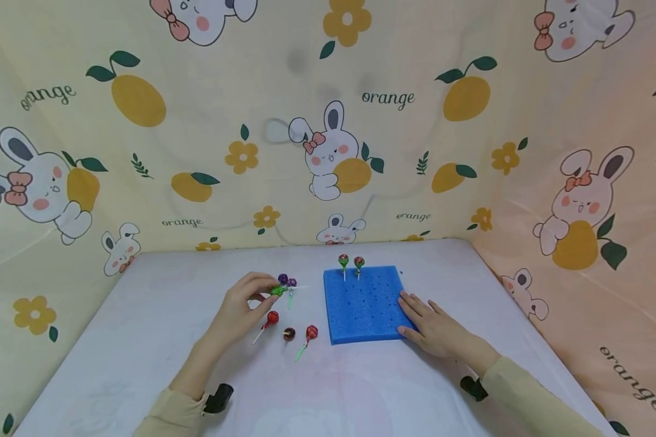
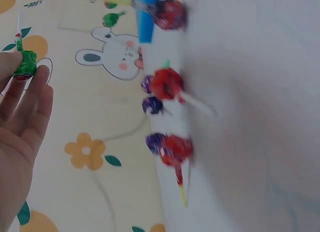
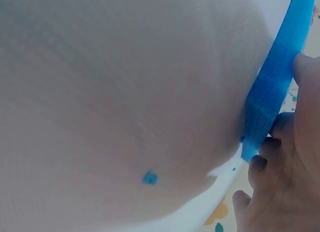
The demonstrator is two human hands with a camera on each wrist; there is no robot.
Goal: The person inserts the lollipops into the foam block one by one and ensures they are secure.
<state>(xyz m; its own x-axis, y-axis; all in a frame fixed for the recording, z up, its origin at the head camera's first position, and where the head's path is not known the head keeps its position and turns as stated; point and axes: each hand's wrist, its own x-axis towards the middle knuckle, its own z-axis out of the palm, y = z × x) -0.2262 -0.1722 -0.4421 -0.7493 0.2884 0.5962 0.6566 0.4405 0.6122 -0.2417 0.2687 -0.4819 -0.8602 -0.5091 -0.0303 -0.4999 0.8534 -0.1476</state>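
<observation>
My left hand (image 1: 246,306) pinches a green-wrapped lollipop (image 1: 277,291) by its candy, between thumb and fingers. In the left wrist view that lollipop (image 2: 25,65) has its pale stick pointing up. On the right, my right hand (image 1: 434,328) rests on the right edge of a blue foam block (image 1: 361,309) dotted with small holes, fingers extended. Two lollipops stand upright in the block's back left part: a green one (image 1: 343,259) and a red-and-green one (image 1: 359,261). The right wrist view shows the block's side (image 3: 272,87) against the fingers.
Loose lollipops lie left of the block: a red one (image 1: 273,317), another red one (image 1: 311,332), a dark brown one (image 1: 289,334) and purple ones (image 1: 283,279) beside the left fingertips. A white cloth (image 1: 333,394) covers the table. Printed fabric (image 1: 306,73) hangs behind and at both sides.
</observation>
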